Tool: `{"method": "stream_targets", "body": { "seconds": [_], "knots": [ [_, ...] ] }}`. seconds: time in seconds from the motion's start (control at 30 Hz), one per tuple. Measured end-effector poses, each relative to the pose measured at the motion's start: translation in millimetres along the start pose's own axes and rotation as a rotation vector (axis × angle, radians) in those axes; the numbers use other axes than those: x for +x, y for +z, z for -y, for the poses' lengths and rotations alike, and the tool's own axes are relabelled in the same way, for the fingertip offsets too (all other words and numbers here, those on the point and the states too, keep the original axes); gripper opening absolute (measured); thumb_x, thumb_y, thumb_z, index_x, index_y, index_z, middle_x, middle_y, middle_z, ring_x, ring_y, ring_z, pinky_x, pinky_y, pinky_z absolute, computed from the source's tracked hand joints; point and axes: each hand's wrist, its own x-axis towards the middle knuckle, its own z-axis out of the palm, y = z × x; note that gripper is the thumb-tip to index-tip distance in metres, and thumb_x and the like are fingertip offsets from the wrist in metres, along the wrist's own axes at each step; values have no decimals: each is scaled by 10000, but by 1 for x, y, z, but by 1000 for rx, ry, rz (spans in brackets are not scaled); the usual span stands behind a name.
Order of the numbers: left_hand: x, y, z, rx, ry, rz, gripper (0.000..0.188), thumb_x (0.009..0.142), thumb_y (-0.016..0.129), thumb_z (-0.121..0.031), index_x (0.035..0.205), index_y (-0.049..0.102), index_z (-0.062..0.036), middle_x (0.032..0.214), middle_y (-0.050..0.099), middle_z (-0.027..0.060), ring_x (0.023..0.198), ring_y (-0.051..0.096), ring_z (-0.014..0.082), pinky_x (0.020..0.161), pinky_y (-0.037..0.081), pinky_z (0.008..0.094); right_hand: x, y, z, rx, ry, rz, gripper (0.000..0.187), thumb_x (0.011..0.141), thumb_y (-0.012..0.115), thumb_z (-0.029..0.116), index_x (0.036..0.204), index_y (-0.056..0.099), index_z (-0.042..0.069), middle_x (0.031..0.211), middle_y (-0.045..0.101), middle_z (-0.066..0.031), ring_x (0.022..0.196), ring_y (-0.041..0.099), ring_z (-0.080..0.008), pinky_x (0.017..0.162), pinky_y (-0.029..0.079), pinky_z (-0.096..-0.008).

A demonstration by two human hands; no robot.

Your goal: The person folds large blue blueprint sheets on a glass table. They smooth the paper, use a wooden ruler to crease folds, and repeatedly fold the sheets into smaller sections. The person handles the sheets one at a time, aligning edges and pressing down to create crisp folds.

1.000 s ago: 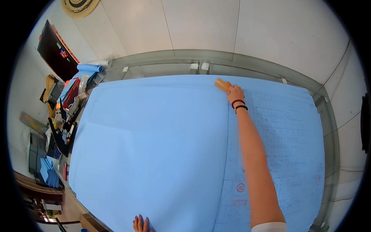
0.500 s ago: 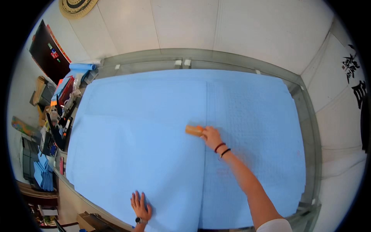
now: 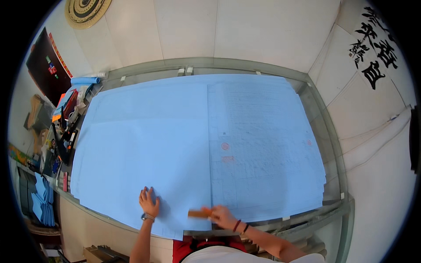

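1. Gripped an orange-tan block (image 3: 198, 214) in the right hand (image 3: 222, 216), closed around the block's right end. Showed the block blurred, between the two hands, near the front edge of the blue paper (image 3: 144, 153). Could not tell contact between block and paper.
2. Rested the left hand (image 3: 149, 202) palm down and partly spread on the paper's plain part.
3. Wore a dark red bracelet (image 3: 237, 225) and a black bracelet (image 3: 245, 228) on the right wrist, a watch (image 3: 148, 217) on the left.
4. Covered most of the table (image 3: 318, 111) with the blue paper: plain at left, printed at right, divided by a straight edge.
5. Bore fine dark print (image 3: 272, 184) on the right part, too small to read.
6. Bore there, too, a round red stamp (image 3: 225, 146), a rectangular red stamp (image 3: 227, 159) just below, and a second round stamp (image 3: 309, 143) near the right edge.
7. Displayed bold black brush-written characters (image 3: 374, 75) on the right wall.
8. Included, at far left, folded blue sheets (image 3: 42, 208), a blue roll (image 3: 85, 80) and a dark door (image 3: 44, 65) with small coloured labels (image 3: 51, 69), unreadable.
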Motion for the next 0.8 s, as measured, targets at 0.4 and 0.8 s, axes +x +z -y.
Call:
{"method": "stream_targets", "body": {
  "seconds": [0.4, 0.8],
  "knots": [
    [37, -300, -194, -1127, 347, -1150, 704, 1007, 356, -468, 1554, 122, -92, 1495, 385, 229, 1368, 395, 364, 1147, 297, 497, -35, -79, -2, 186, 427, -736, 189, 877, 723, 119, 925, 592, -10, 863, 561, -30, 803, 552, -122, 703, 469, -282],
    [-11, -66, -128, 83, 263, 45, 743, 921, 629, -289, 1524, 265, -53, 1575, 250, 217, 1456, 213, 414, 1163, 154, 590, -73, 14, 9, 237, 528, -599, 332, 853, 749, 169, 1114, 640, -6, 901, 601, -89, 785, 570, -168, 710, 466, -318]
  ]
}}
